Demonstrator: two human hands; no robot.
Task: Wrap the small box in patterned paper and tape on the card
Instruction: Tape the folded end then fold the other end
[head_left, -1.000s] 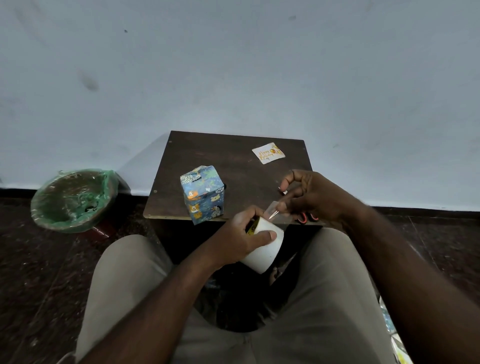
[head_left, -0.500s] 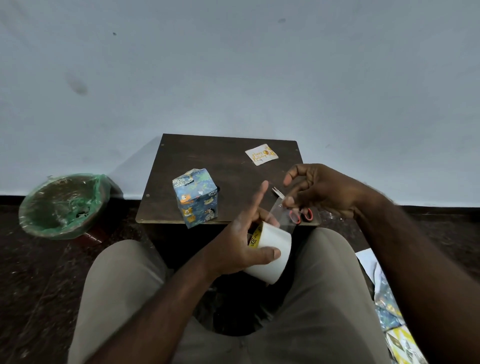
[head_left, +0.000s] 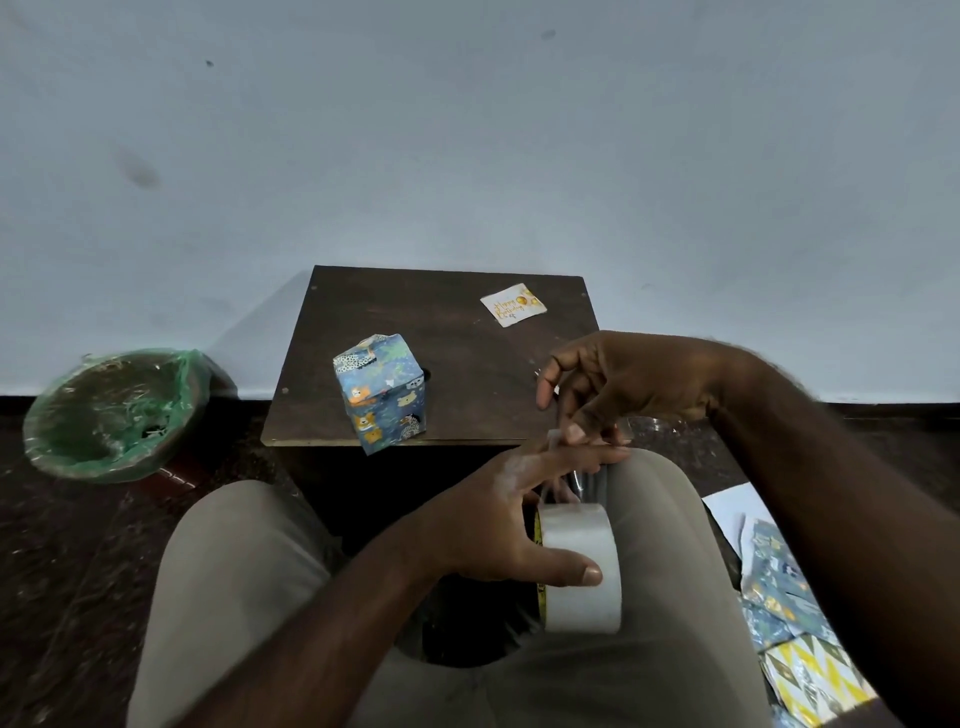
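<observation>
Table (head_left: 441, 312): one box (head_left: 382, 392), one card (head_left: 512, 304)

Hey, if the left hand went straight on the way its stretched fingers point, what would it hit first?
Most likely the right hand, which pinches the tape strip just past those fingertips. They look almost touching, though depth is unclear. The left hand holds the tape roll.

A single wide-angle view sits at the person's head, facing forward and down over the beige-trousered lap (head_left: 234, 571). Nearest the lens are the left hand (head_left: 498, 525), gripping a roll of clear tape (head_left: 582, 566), and the right hand (head_left: 639, 384), pinching its loose end (head_left: 555, 439). The small dark-brown wooden counter (head_left: 415, 312) stands just beyond the knees, and a pale blue-grey wall (head_left: 467, 130) fills the upper half.
</observation>
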